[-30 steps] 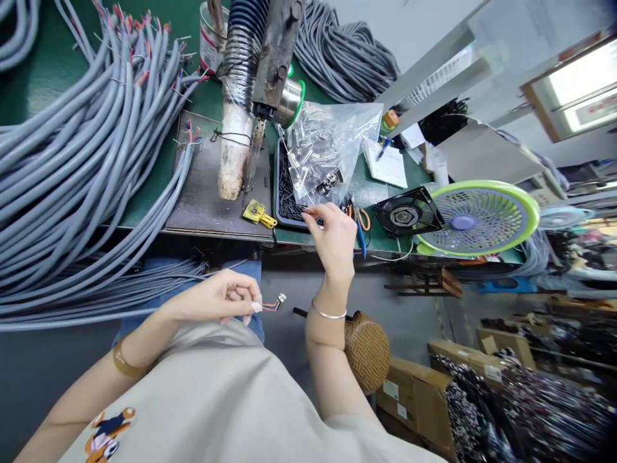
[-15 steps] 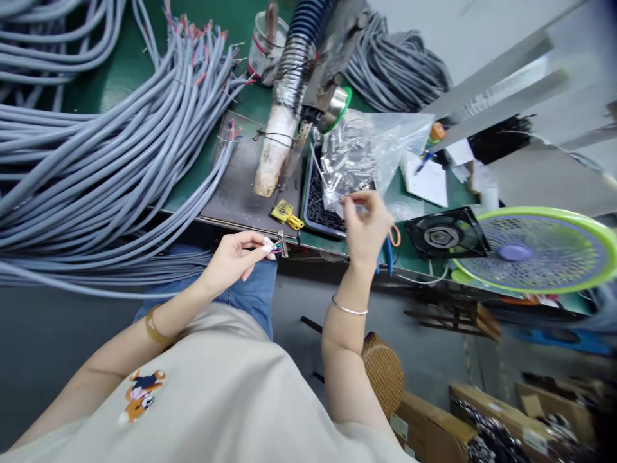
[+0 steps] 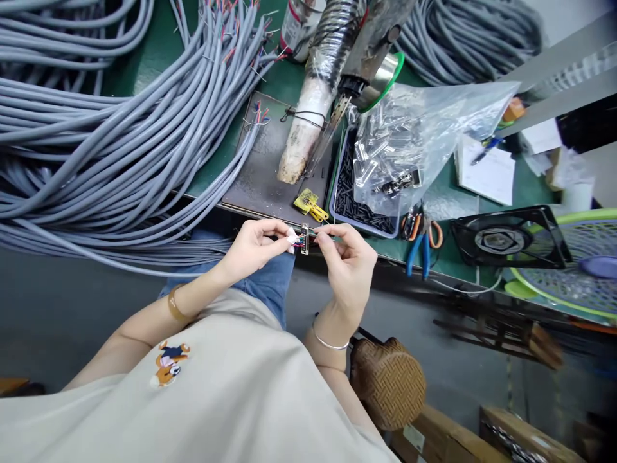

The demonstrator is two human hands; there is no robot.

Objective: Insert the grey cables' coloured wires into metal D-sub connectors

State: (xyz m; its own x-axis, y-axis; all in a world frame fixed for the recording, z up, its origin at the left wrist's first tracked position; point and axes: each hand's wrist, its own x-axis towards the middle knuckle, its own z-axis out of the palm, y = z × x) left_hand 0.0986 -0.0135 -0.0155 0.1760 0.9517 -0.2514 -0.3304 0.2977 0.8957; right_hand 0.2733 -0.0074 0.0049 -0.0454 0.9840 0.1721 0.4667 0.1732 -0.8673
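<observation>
My left hand (image 3: 258, 247) pinches a bundle of thin coloured wires running into a small metal connector (image 3: 305, 239) at the bench's front edge. On the connector's other side, my right hand (image 3: 348, 257) has thumb and forefinger pressed together, close against it; what they pinch is too small to make out. Just behind the hands, a yellow clip-like piece (image 3: 311, 204) lies on the dark board (image 3: 260, 186). A tray (image 3: 366, 226) of small black sleeves stands to its right, partly under a clear plastic bag (image 3: 436, 112) of metal parts.
Grey cables (image 3: 116, 141) cover the bench's left side. A wrapped hose (image 3: 306, 128) and a dark metal tool (image 3: 369, 54) hang over the board. Blue-handled pliers (image 3: 418, 251), a black fan (image 3: 511, 239) and a green basket (image 3: 573, 283) lie right. A woven stool (image 3: 393, 382) stands below.
My right hand has moved down and left from over the bag to the connector. The view has shifted, so the bench items sit differently in the frame. My left hand still holds the wires.
</observation>
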